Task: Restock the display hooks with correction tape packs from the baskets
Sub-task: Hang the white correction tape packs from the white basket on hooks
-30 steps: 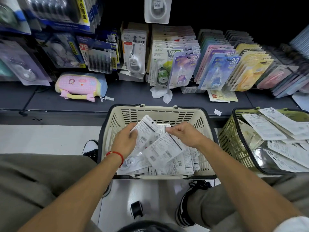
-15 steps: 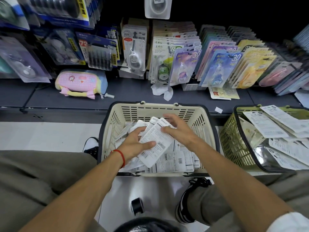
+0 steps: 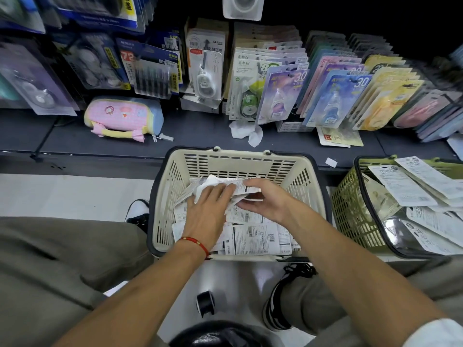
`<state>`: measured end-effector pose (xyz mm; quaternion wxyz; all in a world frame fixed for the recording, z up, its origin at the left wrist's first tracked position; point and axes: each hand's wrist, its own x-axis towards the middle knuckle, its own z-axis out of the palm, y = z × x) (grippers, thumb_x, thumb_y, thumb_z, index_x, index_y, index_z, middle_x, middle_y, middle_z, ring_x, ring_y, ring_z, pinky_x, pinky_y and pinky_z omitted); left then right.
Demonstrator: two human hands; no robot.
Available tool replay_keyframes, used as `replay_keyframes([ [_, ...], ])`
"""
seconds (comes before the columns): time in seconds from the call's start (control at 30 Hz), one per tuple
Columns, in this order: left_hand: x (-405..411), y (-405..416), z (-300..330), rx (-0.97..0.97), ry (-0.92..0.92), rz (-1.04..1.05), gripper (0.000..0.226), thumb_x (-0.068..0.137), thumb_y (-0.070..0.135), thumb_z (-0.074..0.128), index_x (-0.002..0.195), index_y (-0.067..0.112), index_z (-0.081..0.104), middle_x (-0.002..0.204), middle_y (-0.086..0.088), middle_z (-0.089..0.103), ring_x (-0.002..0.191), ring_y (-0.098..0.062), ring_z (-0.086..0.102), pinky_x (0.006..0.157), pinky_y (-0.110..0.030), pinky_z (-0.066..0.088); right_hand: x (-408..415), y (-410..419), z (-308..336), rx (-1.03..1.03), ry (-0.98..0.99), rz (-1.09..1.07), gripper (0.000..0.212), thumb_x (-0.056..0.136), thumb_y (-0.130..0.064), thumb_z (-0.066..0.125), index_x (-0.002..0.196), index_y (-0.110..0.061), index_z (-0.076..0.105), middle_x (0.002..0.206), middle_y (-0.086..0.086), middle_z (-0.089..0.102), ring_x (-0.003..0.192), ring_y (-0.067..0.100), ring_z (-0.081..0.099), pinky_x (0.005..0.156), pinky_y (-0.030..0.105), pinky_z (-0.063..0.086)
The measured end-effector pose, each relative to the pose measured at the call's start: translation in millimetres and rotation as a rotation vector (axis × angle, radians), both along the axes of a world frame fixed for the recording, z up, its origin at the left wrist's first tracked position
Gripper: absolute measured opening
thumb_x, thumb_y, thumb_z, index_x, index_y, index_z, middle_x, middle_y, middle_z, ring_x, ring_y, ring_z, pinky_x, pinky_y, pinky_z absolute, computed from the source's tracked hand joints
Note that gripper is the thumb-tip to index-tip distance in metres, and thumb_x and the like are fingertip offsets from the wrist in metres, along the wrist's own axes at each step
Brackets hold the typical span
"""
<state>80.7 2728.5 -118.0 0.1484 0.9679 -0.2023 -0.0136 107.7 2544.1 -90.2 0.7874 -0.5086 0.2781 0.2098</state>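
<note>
Two hands are inside the cream basket [image 3: 298,176], which sits on the floor in front of the dark shelf [image 3: 195,139]. Lots of white correction tape packs [image 3: 258,240] lie in it, backs up. The left hand [image 3: 208,211] lies flat on top of the pile with its fingers straight, pressing down on the packs under it. The right hand [image 3: 265,199] is just beside it, and the two hands almost touch. Its thumb and fingers pinch a small stack of packs [image 3: 246,190] by the edge, so the stack sits between both hands, right at the left fingertips. A red string bracelet [image 3: 196,242] goes around the left wrist. More packs fill the green basket [image 3: 350,209] to the right, well apart from the hands. Above the shelf, colored packs hang in rows on the display hooks [image 3: 325,78], some purple, some blue, some yellow. A pink pencil case [image 3: 120,116] lies on the shelf to the left, and a crumpled white paper [image 3: 246,132] lies near the middle
</note>
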Motion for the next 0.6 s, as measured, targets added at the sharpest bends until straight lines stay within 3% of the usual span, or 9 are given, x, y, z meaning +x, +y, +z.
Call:
replay_keyframes([
  [0.07, 5, 7, -3, -0.129, 0.011, 0.051, 0.071, 0.093, 0.002, 0.068, 0.151, 0.032, 0.042, 0.145, 0.003, 0.057, 0.130, -0.026, 0.054, 0.096, -0.049, 0.051, -5, -8, -10, 0.033, 0.006, 0.015, 0.036, 0.102, -0.032, 0.066, 0.113, 0.002, 0.072, 0.108, 0.022, 0.076, 0.094, 0.034, 0.078, 0.084, 0.045, 0.064],
  [0.1, 8, 10, -5, -0.276, 0.108, 0.115, 0.064, 0.094, 0.003, 0.067, 0.148, 0.031, 0.046, 0.136, 0.001, 0.062, 0.121, -0.027, 0.059, 0.090, -0.044, 0.053, -7, -13, -18, -0.103, 0.010, 0.065, 0.046, 0.105, -0.043, 0.060, 0.117, 0.000, 0.070, 0.114, 0.021, 0.075, 0.096, 0.035, 0.077, 0.088, 0.048, 0.063],
  [0.13, 9, 13, -4, -0.443, 0.248, 0.204, 0.059, 0.096, 0.007, 0.067, 0.147, 0.031, 0.047, 0.130, 0.001, 0.064, 0.115, -0.026, 0.062, 0.087, -0.040, 0.053, -11, -20, -24, -0.382, -0.015, 0.200, 0.049, 0.106, -0.050, 0.054, 0.119, -0.005, 0.070, 0.118, 0.018, 0.073, 0.098, 0.033, 0.075, 0.091, 0.049, 0.062],
  [0.2, 12, 17, -7, -0.762, 0.515, 0.360, 0.055, 0.097, 0.012, 0.070, 0.144, 0.031, 0.048, 0.121, 0.003, 0.066, 0.109, -0.024, 0.065, 0.090, -0.040, 0.056, -23, -35, -41, -1.094, -0.136, 0.683, 0.042, 0.107, -0.049, 0.051, 0.123, -0.014, 0.068, 0.125, 0.009, 0.070, 0.105, 0.024, 0.070, 0.098, 0.045, 0.058],
  [0.27, 14, 22, -9, -0.949, 0.679, 0.451, 0.055, 0.096, 0.015, 0.073, 0.141, 0.035, 0.050, 0.121, 0.005, 0.068, 0.111, -0.022, 0.067, 0.092, -0.044, 0.059, -37, -45, -61, -1.397, -0.195, 1.089, 0.038, 0.103, -0.040, 0.061, 0.135, -0.019, 0.061, 0.134, 0.005, 0.063, 0.119, 0.023, 0.062, 0.105, 0.041, 0.050],
  [0.37, 17, 28, -11, -1.076, 0.821, 0.554, 0.049, 0.096, 0.020, 0.075, 0.133, 0.041, 0.051, 0.123, 0.006, 0.069, 0.108, -0.018, 0.069, 0.075, -0.037, 0.061, -48, -48, -78, -1.386, -0.218, 1.176, 0.043, 0.096, -0.035, 0.073, 0.133, -0.024, 0.055, 0.130, 0.004, 0.058, 0.115, 0.021, 0.056, 0.093, 0.035, 0.045],
  [0.47, 18, 31, -13, -1.084, 0.867, 0.642, 0.054, 0.099, 0.027, 0.072, 0.142, 0.042, 0.044, 0.130, 0.011, 0.061, 0.106, -0.017, 0.064, 0.077, -0.046, 0.065, -41, -54, -76, -1.298, -0.271, 1.173, 0.030, 0.091, -0.029, 0.077, 0.116, -0.025, 0.061, 0.117, -0.001, 0.056, 0.104, 0.017, 0.052, 0.084, 0.031, 0.041],
  [0.53, 18, 31, -15, -1.041, 0.829, 0.679, 0.061, 0.100, 0.030, 0.069, 0.150, 0.041, 0.035, 0.143, 0.008, 0.051, 0.118, -0.023, 0.059, 0.078, -0.048, 0.065, -36, -66, -70, -1.192, -0.203, 1.075, 0.023, 0.090, -0.025, 0.076, 0.105, -0.026, 0.059, 0.113, -0.002, 0.058, 0.101, 0.020, 0.060, 0.082, 0.035, 0.052],
  [0.6, 18, 28, -17, -1.025, 0.770, 0.721, 0.059, 0.102, 0.030, 0.065, 0.151, 0.037, 0.033, 0.150, 0.002, 0.047, 0.117, -0.024, 0.060, 0.064, -0.042, 0.066, -32, -76, -59, -1.111, -0.147, 0.843, 0.020, 0.093, -0.024, 0.072, 0.100, -0.026, 0.053, 0.109, 0.001, 0.064, 0.089, 0.025, 0.071, 0.073, 0.039, 0.060],
])
